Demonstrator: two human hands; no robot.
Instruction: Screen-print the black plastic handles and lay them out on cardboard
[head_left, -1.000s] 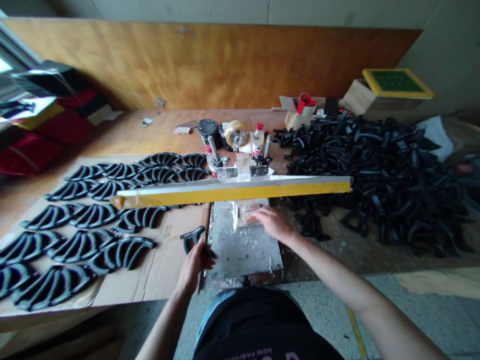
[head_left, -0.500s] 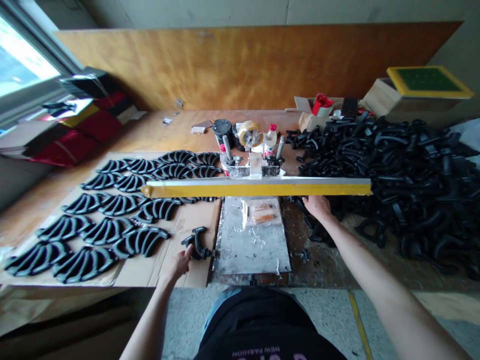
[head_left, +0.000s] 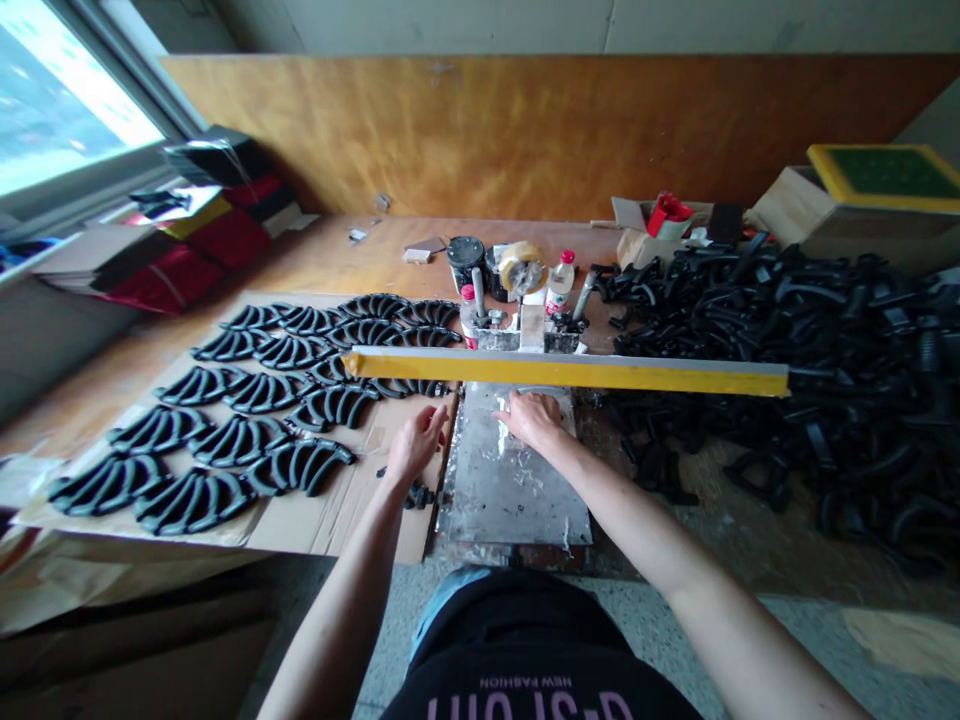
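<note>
My left hand (head_left: 420, 440) hovers over the cardboard sheet (head_left: 360, 510), left of the metal plate (head_left: 517, 500). Its fingers are loosely bent and apart, with nothing visible in them. Partly hidden by that wrist, a black curved plastic part (head_left: 418, 495) lies on the cardboard. Over the upper half of the plate reaches my right hand (head_left: 534, 418), palm down, thumb apart from the fingers, no held thing showing. It covers the spot beneath it. Just beyond both hands, a yellow-faced bar (head_left: 570, 372) runs crosswise above the plate.
Rows of black curved parts (head_left: 240, 440) lie nested on the cardboard at left. A large heap of loose black parts (head_left: 720, 330) spreads over the right side. Behind the bar stand a tape roll (head_left: 521, 268), a red-capped bottle (head_left: 560, 283) and a black tub (head_left: 466, 262).
My right hand has come from the heap's edge leftward onto the plate. My left hand has let go of the black part and moved up and right. The view has shifted slightly.
</note>
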